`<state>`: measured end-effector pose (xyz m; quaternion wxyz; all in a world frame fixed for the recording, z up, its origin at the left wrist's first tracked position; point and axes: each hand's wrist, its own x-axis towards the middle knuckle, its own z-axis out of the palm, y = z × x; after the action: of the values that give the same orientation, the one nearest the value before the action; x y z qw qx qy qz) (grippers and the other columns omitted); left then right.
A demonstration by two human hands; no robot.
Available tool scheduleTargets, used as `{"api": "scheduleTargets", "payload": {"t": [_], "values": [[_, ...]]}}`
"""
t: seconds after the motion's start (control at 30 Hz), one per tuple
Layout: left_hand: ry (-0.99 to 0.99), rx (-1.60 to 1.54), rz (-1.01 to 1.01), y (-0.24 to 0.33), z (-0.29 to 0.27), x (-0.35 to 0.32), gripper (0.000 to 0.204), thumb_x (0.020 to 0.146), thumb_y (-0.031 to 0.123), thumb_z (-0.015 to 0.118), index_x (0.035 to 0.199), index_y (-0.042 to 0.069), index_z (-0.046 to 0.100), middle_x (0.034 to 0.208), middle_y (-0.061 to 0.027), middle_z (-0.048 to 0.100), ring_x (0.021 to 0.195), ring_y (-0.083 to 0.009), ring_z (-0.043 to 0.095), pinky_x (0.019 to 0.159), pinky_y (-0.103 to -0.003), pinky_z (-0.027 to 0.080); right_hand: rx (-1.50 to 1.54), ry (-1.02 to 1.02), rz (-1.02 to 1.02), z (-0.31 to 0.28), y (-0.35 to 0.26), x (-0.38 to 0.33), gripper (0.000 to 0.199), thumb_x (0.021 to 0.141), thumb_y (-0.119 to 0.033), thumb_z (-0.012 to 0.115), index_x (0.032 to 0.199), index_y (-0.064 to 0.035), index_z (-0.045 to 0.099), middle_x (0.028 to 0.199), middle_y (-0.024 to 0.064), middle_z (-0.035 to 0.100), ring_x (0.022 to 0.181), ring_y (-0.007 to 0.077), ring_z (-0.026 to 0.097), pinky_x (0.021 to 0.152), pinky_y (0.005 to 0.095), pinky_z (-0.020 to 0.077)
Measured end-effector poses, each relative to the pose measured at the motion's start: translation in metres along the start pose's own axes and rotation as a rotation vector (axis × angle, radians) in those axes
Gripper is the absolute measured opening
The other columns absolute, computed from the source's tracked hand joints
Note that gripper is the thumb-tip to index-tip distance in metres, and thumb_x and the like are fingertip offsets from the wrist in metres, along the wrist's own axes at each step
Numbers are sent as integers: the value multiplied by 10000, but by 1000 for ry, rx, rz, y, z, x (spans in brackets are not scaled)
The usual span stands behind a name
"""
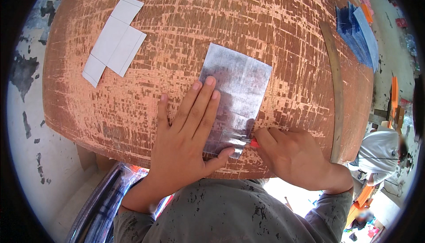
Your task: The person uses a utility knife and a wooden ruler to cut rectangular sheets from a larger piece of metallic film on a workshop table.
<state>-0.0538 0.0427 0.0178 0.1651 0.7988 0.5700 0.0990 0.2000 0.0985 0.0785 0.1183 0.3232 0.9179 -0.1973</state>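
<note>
A shiny silver-grey rectangular sheet point(237, 72) lies on the worn wooden board point(177, 26) in front of me. My left hand point(188, 128) presses down on its left side, fingers stretched and spread, the thumb at the sheet's near edge. At the sheet's near right corner, my right hand point(294, 156) is closed around a small red-handled tool point(254, 143) with a metal tip. The tip meets the sheet close to its right edge. Most of the handle is hidden in my fingers, so its exact kind is unclear.
A white paper cut-out point(108, 43) with ruled lines lies at the far left. Along the right side runs a thin wooden strip point(334, 97), with a stack of blue sheets point(354, 34) beyond it. Past the board's right edge is another person in a white top point(378, 150).
</note>
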Motion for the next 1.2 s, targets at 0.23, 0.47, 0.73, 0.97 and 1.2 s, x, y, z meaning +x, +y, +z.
{"api": "scheduleTargets", "payload": {"t": [0.23,0.47,0.73,0.97,1.2], "values": [[-4,10,2,0,0,0,1015,982,685,634,1668,-27,404,1779,-200,367,1666,-360,318,1335,-658,65,23,27,2,1,1,-1,157,1002,-177,660,1085,-53,611,800,78,643,641,251,708,599,380,569],[-14,15,8,0,-1,1,1021,979,678,643,1668,-35,398,1783,-207,355,1667,-367,312,1336,-657,55,-14,-3,1,0,0,-1,163,1002,-187,651,1087,-60,593,799,71,646,644,235,710,596,369,563],[7,2,-29,1,2,-1,1001,977,669,638,1697,20,389,1800,-146,346,1674,-296,307,1323,-683,68,-66,-39,-7,-2,1,0,173,976,-171,658,1092,-65,584,768,68,659,617,225,712,573,375,557],[-7,46,0,1,2,0,1052,970,681,653,1676,-51,381,1783,-214,358,1673,-365,305,1344,-637,6,20,-66,13,-4,8,-7,188,967,-148,663,1113,-59,585,777,87,673,636,253,729,546,390,565],[-20,53,-3,2,0,0,1063,962,685,659,1679,-48,378,1782,-219,357,1672,-368,304,1344,-632,-1,33,-116,30,-7,14,-17,164,979,-150,655,1096,-70,573,771,93,671,601,255,713,532,401,567]]}}
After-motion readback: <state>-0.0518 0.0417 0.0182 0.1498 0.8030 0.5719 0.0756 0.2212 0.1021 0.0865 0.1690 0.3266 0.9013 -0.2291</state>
